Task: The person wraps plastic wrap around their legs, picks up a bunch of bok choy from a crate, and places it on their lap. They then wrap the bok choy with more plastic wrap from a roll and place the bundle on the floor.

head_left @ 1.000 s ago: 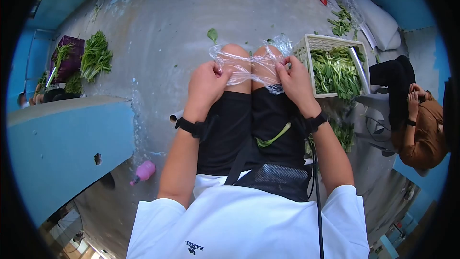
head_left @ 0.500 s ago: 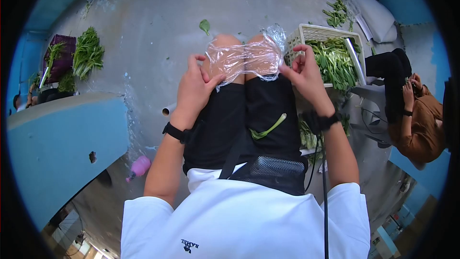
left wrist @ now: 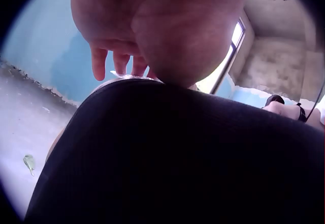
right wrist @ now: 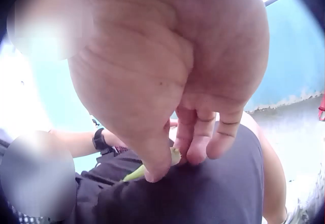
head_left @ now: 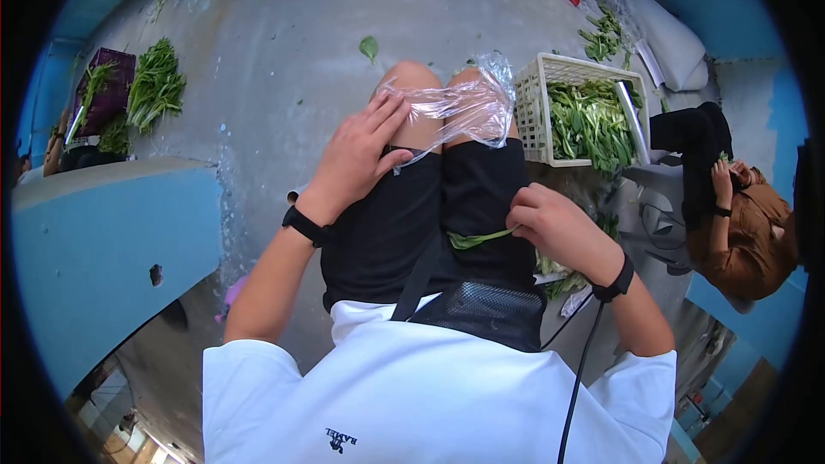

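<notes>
A sheet of clear plastic film (head_left: pixel 464 112) lies across both knees, bunched up on its far right side. My left hand (head_left: pixel 359 150) rests on the film's left edge over the left knee, its fingers (left wrist: pixel 99 64) straight. On the right thigh of the black shorts (head_left: pixel 387 232) lies a leafy green vegetable stalk (head_left: pixel 474 240). My right hand (head_left: pixel 559 223) pinches the stalk's pale cut end between thumb and fingertips, and that cut end (right wrist: pixel 175 156) shows in the right wrist view.
A white crate (head_left: pixel 534 112) of leafy greens (head_left: pixel 589 125) stands right of the knees. More greens (head_left: pixel 156 86) lie by a purple crate (head_left: pixel 112 77) at far left. A low blue wall (head_left: pixel 120 241) runs along the left. A person in brown (head_left: pixel 748 232) sits at the right.
Both hands have let go of the film's edges, leaving it spread over the knees. The left hand now lies flat on it. The right hand has come back toward the body and taken the stalk's end.
</notes>
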Demonstrator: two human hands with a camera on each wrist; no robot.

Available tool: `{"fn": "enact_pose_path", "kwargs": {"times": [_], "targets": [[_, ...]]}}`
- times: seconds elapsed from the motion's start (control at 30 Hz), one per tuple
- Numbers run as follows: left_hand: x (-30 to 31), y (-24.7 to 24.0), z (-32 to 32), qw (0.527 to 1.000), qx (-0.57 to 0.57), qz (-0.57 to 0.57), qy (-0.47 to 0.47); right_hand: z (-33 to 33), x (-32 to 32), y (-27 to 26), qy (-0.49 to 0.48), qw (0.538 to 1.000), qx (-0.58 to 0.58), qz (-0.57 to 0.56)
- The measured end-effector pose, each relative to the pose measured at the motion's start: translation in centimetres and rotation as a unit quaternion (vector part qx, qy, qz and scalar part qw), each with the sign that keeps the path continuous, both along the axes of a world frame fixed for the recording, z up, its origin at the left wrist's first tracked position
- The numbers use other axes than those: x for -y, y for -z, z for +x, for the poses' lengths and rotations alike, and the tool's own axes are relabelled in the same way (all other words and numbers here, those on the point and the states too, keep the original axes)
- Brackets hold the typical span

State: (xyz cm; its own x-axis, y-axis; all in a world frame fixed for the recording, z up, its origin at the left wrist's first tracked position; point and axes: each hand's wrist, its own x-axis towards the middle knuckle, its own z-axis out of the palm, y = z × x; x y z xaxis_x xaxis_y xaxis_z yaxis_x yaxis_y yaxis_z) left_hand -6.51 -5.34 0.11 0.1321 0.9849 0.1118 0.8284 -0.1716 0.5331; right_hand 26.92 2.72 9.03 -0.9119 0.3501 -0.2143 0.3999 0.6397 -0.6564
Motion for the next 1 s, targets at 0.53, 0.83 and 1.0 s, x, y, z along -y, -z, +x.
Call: {"fn": "enact_pose_path", "kwargs": {"times": [0.53, 0.83, 1.0], "targets": [[0.3, 0.6, -0.4, 0.998, -0.012, -0.059, 0.010, -15.9, -5.9, 3.1, -0.042, 0.959, -0.270, -0.070], [0.5, 0.2, -0.1, 0.998, 0.059, -0.014, -0.023, -15.8, -8.2, 6.2, 0.035, 0.979, -0.202, 0.000], [0.2, 0.3, 0.1, 0.998, 0.055, -0.015, 0.002, -18.2, -11.2, 7.7, 0.006, 0.977, -0.199, 0.071]]}}
